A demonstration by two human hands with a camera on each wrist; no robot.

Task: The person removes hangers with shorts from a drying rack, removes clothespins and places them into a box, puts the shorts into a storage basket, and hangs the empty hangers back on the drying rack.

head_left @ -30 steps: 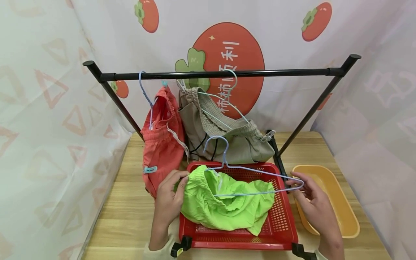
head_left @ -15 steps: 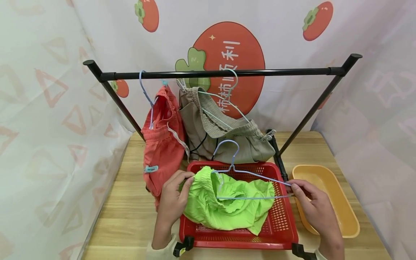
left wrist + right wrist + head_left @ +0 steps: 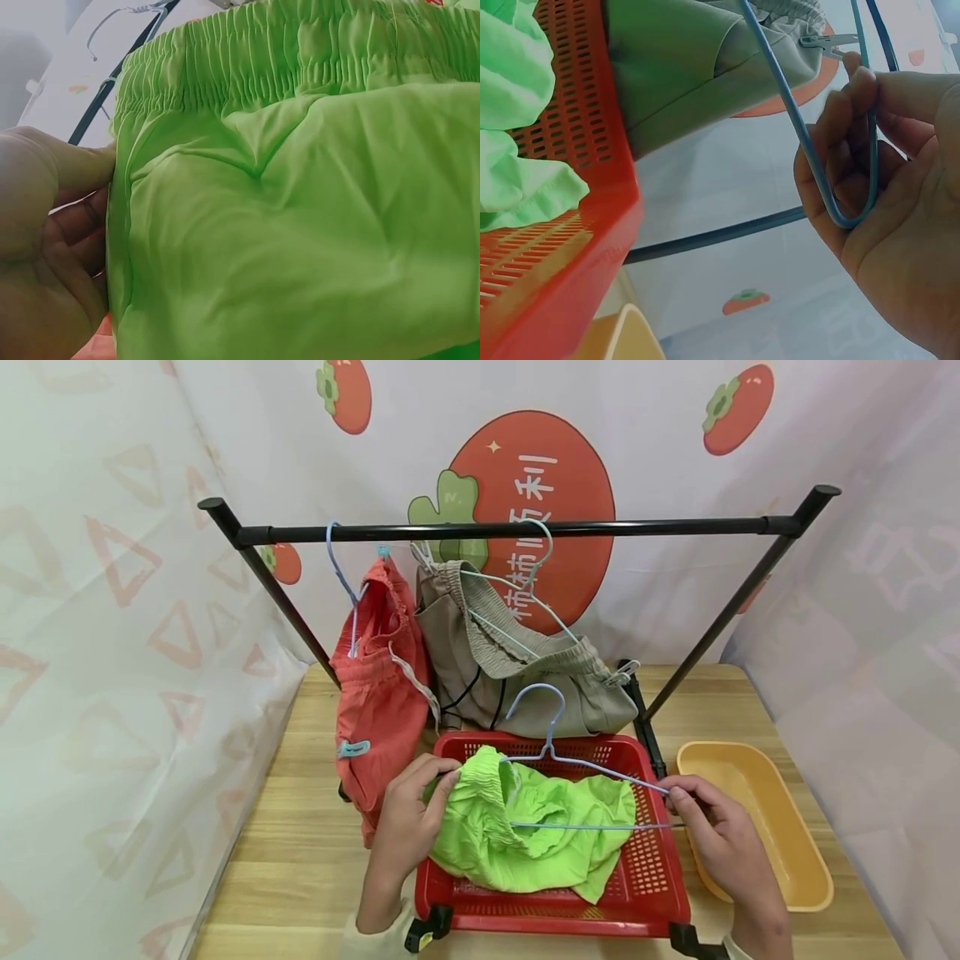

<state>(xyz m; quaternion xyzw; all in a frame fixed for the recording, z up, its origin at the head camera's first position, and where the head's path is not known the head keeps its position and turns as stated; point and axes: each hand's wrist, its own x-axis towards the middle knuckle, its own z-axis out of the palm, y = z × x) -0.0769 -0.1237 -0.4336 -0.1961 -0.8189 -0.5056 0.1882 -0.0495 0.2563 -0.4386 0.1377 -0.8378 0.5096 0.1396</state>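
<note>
Bright green shorts [image 3: 487, 852] with an elastic waistband hang over and partly inside a red basket [image 3: 551, 927]. My left hand [image 3: 411, 814] pinches the waistband's left side between thumb and fingers; the left wrist view shows this hand [image 3: 52, 225] at the edge of the green cloth [image 3: 262, 217]. A light-blue wire hanger [image 3: 551, 739] has its left end inside the waist opening, where the cloth hides its tip. My right hand [image 3: 723, 839] pinches the hanger near its right end. In the right wrist view, the hanger's rounded end [image 3: 845, 221] lies across the palm.
Behind the basket stands a black rack [image 3: 450, 532]. Red shorts [image 3: 378, 718] and grey-brown shorts [image 3: 480, 643] hang from its bar on hangers, with clips attached. A yellow tray [image 3: 813, 868] sits at right on the wooden table [image 3: 262, 860].
The hanger has shifted right, and my right thumb and fingers now pinch its upper wire instead of its rounded end. My left hand and the green waistband have moved slightly right.
</note>
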